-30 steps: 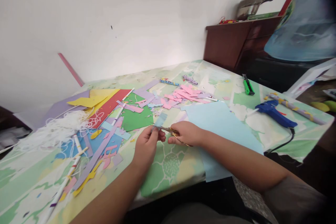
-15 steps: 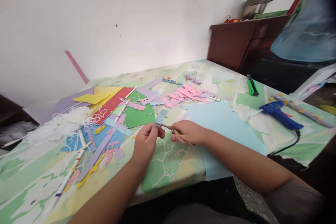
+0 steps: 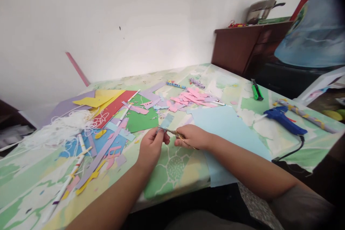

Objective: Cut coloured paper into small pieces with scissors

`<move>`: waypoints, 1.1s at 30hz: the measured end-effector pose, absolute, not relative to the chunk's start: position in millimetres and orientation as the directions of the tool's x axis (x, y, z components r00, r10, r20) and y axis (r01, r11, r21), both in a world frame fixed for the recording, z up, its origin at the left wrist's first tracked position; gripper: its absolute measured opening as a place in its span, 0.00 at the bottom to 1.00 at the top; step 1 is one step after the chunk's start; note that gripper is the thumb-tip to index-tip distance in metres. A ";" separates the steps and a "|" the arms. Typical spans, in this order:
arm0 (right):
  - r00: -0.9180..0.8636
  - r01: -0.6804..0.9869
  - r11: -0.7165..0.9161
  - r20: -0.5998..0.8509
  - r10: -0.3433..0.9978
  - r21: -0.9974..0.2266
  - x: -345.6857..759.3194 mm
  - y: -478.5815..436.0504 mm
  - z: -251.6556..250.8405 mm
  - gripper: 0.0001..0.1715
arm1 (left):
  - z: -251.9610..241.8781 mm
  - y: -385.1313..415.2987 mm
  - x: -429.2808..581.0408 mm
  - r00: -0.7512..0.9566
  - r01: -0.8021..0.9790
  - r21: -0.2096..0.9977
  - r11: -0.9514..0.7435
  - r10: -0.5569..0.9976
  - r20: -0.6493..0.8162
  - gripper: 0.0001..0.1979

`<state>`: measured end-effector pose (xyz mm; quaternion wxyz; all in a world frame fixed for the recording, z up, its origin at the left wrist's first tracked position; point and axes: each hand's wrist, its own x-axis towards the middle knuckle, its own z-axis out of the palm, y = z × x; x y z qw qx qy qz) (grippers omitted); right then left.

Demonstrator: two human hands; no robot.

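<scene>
Between the thumb and fingers of my left hand (image 3: 152, 143) is a small light blue paper strip (image 3: 167, 119), its free end pointing away from me. My right hand (image 3: 191, 136) grips a pair of scissors (image 3: 177, 134) by the handles. The scissor blades reach left to the strip, just by my left fingertips; whether they are cutting through it I cannot tell. Under my right forearm lies a large light blue paper sheet (image 3: 226, 129). Beyond the strip spreads a pile of pink paper scraps (image 3: 188, 97).
At left lie tangled white string (image 3: 64, 125), a green sheet (image 3: 142, 116), a red sheet (image 3: 115, 109) and decorated white sticks (image 3: 72, 170). A blue glue gun (image 3: 287, 120), a green utility knife (image 3: 257, 90) and a wrapped purple stick (image 3: 307, 115) are at right. Behind stands a brown cabinet (image 3: 234, 46).
The view has shifted slightly. Both hands keep nearly the same position, with the scissors still at the blue strip, and the scissor handles look a little closer together.
</scene>
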<state>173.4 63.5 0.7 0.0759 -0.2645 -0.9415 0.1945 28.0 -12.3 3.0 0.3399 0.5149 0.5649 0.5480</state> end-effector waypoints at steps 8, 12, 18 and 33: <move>-0.833 0.498 0.766 0.022 0.553 -0.407 172.5 62.7 3.3 0.28 | 1.7 -12.5 28.0 -0.259 0.149 0.979 -0.140 0.950 0.175 0.10; -0.825 0.513 0.756 0.010 0.565 -0.407 172.0 64.5 2.5 0.29 | 1.2 -10.6 27.2 -0.253 0.131 0.983 -0.131 0.954 0.161 0.10; -0.803 0.550 0.733 -0.014 0.595 -0.400 171.5 66.5 1.7 0.29 | 4.3 -8.7 25.2 -0.228 0.111 0.990 -0.084 0.968 0.107 0.11; -0.793 0.582 0.749 -0.018 0.609 -0.317 177.4 60.6 6.0 0.28 | 7.1 -10.0 22.4 -0.251 0.115 0.991 -0.068 0.963 0.095 0.11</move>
